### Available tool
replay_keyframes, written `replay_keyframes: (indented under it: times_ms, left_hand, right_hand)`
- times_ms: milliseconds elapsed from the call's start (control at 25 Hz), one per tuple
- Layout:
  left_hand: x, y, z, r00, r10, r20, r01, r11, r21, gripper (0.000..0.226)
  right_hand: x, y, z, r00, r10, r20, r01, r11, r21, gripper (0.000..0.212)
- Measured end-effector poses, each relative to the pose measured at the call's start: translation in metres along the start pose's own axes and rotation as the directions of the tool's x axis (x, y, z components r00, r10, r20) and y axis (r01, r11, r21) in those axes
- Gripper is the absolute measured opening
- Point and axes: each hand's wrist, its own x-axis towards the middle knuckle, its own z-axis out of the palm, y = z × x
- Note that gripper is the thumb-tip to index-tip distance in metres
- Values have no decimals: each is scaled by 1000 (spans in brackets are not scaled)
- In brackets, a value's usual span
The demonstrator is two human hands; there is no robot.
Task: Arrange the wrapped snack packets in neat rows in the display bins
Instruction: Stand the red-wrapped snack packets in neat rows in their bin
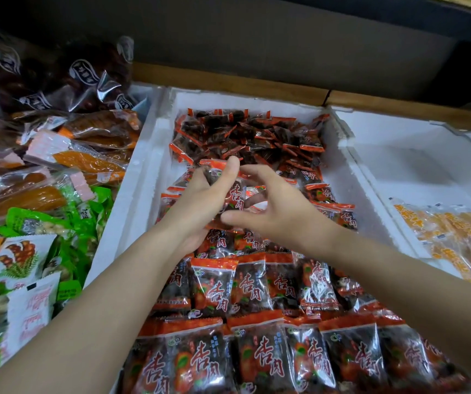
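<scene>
A white foam bin holds many red-and-clear snack packets with dark fruit inside. The near packets lie in overlapping rows, printed side up. At the far end a loose heap of packets lies jumbled. Over the bin's middle my left hand grips a small stack of packets, thumb on top. My right hand hovers just beside that stack with fingers spread and loosely bent, holding nothing I can see.
A second foam bin on the right holds orange packets at its near side. Left of the main bin lie mixed bags: green packets, orange dried fruit and dark fruit bags. A dark shelf runs overhead.
</scene>
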Motion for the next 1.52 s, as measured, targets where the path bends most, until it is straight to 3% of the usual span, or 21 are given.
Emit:
replay_keyframes:
  times_ms: [120, 240, 360, 480, 560, 640, 720, 1000, 1040, 1200, 1320, 1520]
  left_hand:
    - [-1, 0, 0, 998, -40, 39, 39, 999, 9, 90]
    - [-2, 3, -2, 995, -30, 100, 37, 997, -69, 78]
    - [-3, 2, -1, 990, -32, 140, 38, 998, -40, 70]
    - [-6, 5, 2, 991, 13, 133, 6, 990, -139, 46]
    - [-2, 6, -1, 998, 43, 48, -36, 991, -130, 30]
    - [0, 5, -5, 997, 73, -17, -74, 994, -84, 26]
    - [1, 2, -6, 993, 114, 5, -114, 992, -55, 27]
    - [-2, 1, -6, 991, 130, 42, -131, 991, 18, 33]
    - [-2, 2, -5, 993, 115, 40, -116, 993, 19, 33]
    - [-2, 3, -4, 995, 99, 27, -99, 995, 28, 33]
    - [-1, 2, -3, 993, 109, 35, -110, 993, 43, 34]
    - [1, 0, -4, 994, 107, 35, -109, 992, 59, 33]
  right_hand:
    - [0, -2, 11, 996, -58, -66, 47, 985, -164, 85]
    - [4, -2, 5, 984, -11, -180, 6, 1000, -27, 66]
    - [7, 0, -5, 992, 63, -105, -41, 980, 197, 43]
    - [12, 13, -22, 994, 74, -75, -54, 970, 236, 23]
    - [16, 31, -34, 984, 141, -109, -115, 970, 214, 15]
    - [19, 55, -40, 973, 209, -98, -207, 978, 37, 21]
    - [20, 70, -42, 976, 218, -10, -218, 966, -137, 27]
    - [22, 78, -40, 951, 168, 260, -87, 951, -296, 42]
    - [23, 81, -38, 951, 169, 260, -85, 948, -307, 41]
    - [27, 87, -43, 992, 125, -15, -121, 911, -394, 29]
    - [27, 88, -46, 990, 89, -113, -131, 879, -459, 28]
    - [21, 81, -34, 970, 180, 165, -116, 935, -336, 38]
